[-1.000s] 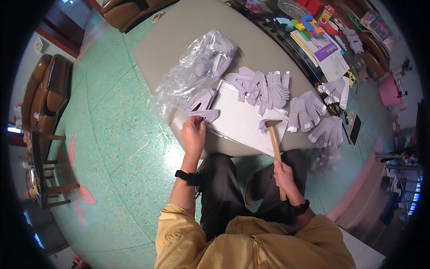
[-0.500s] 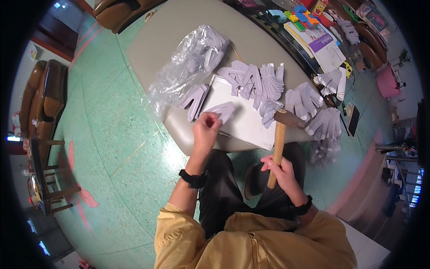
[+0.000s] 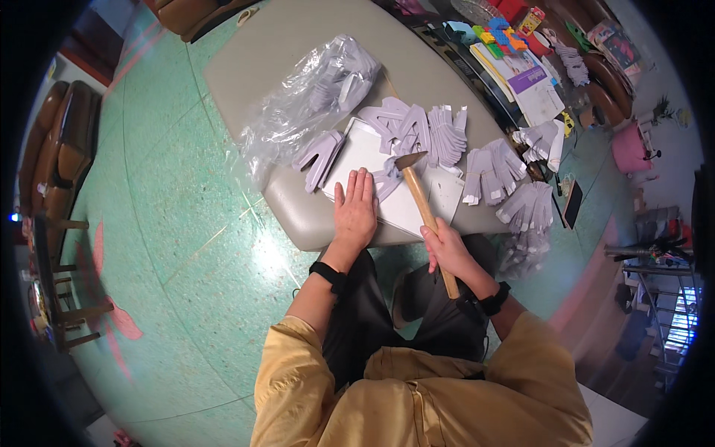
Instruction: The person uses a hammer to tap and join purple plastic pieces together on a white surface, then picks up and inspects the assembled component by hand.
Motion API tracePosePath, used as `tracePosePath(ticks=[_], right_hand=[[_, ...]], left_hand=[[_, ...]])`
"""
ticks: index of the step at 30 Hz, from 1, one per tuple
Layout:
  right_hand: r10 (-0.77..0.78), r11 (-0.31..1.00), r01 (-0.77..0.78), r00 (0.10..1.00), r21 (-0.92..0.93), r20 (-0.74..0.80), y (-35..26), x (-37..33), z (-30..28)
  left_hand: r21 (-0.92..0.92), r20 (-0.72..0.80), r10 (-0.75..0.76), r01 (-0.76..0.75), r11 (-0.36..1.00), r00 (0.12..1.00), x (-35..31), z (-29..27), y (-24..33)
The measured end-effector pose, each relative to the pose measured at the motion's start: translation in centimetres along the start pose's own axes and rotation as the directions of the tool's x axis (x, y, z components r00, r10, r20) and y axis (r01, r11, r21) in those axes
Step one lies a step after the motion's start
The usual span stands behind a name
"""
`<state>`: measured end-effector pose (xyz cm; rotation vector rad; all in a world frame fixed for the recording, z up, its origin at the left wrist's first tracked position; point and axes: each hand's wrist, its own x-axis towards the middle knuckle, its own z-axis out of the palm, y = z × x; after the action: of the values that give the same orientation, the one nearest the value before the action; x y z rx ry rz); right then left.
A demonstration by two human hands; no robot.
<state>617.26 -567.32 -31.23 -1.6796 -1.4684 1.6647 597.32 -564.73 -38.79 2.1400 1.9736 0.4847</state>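
My left hand (image 3: 356, 210) lies flat on a white board (image 3: 408, 217), fingers stretched out. A pale purple strip-like piece (image 3: 385, 183) sticks out beside its fingertips; how far it runs under the hand is hidden. In my right hand (image 3: 450, 250) is a hammer (image 3: 420, 195) with a wooden handle, gripped near the lower end. A crumpled pale wrapping (image 3: 390, 168) covers one end of its head, which is over the board by the piece. Folded V-shaped purple pieces (image 3: 319, 159) lie at the board's left edge, and a larger pile (image 3: 417, 130) overlaps its far side.
A clear plastic bag (image 3: 328, 82) of similar pieces rests on the grey padded bench (image 3: 287, 216). Banded bundles (image 3: 493, 173) lie to the right, one hanging near the edge. Farther right stand papers (image 3: 532, 89) and colourful toy blocks (image 3: 500, 36). Green floor (image 3: 194, 186) spreads left.
My left hand has gone from pinching the purple piece above the board to lying flat on it. The hammer head has swung left and come down over the board by the piece.
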Motion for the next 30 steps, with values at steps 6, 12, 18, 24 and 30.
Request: tracePosePath(ticks=[6, 12, 18, 24, 30], right_hand=[[-0.328, 0.910, 0.218, 0.900, -0.354, -0.289, 0.3, 1.4, 1.9], [-0.264, 0.803, 0.115, 0.948, -0.584, -0.176, 1.2, 2.6, 2.0], [-0.187, 0.863, 0.039, 0.951, -0.504, -0.248, 1.7, 1.7, 3.0], [-0.276, 0.853, 0.123, 0.931, -0.508, -0.239, 0.0, 1.1, 4.0], [-0.217, 0.871, 0.081, 0.948, -0.484, -0.233, 4.0, 3.5, 3.1]], left_hand=[[-0.001, 0.059, -0.018, 0.018, 1.000, 0.998, 0.0, 0.1, 0.0], [-0.013, 0.067, -0.047, 0.048, 0.999, 0.997, 0.1, 0.5, -0.3], [-0.005, 0.062, -0.034, 0.035, 0.999, 0.997, 0.1, 0.4, 0.2], [-0.035, 0.062, -0.048, 0.050, 0.998, 0.997, -0.4, 0.3, -0.3], [-0.074, -0.050, -0.087, 0.083, 0.994, 0.995, -0.5, 0.1, 0.0]])
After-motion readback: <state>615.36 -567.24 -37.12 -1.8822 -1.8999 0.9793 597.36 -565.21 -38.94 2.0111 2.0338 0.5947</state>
